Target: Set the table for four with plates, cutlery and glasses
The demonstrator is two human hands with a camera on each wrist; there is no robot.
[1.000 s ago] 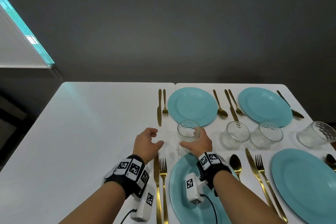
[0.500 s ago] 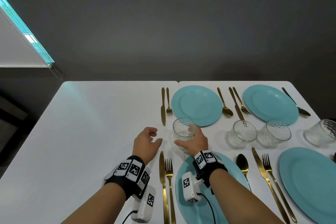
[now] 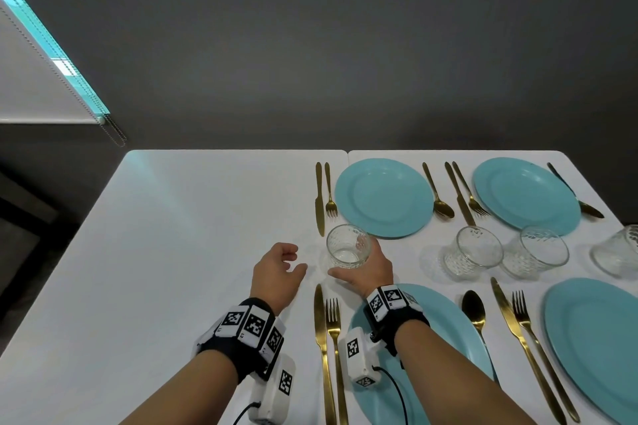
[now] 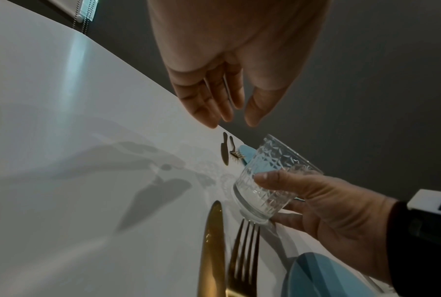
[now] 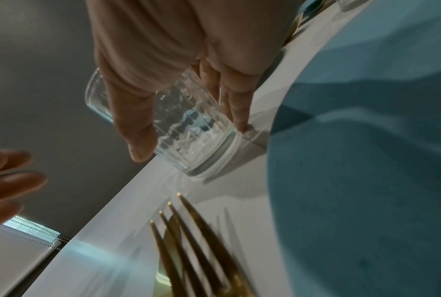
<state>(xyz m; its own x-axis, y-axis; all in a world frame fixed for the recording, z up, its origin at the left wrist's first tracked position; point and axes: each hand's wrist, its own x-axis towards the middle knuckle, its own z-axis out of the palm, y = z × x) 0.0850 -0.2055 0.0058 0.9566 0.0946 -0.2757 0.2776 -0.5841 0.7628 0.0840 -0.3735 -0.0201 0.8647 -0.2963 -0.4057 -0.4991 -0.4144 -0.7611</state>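
white counter (image 3: 179,252) before a dark wall, four blue plates each flanked by gold cutlery. right hand (image 3: 366,272) fingers wrap a glass (image 3: 348,247), base apparently at the counter above the near-left plate (image 3: 442,328); left hand (image 3: 276,274) loosely curled, empty. three glasses (image 3: 478,254) stand clustered mid-counter, apparently awaiting distribution.
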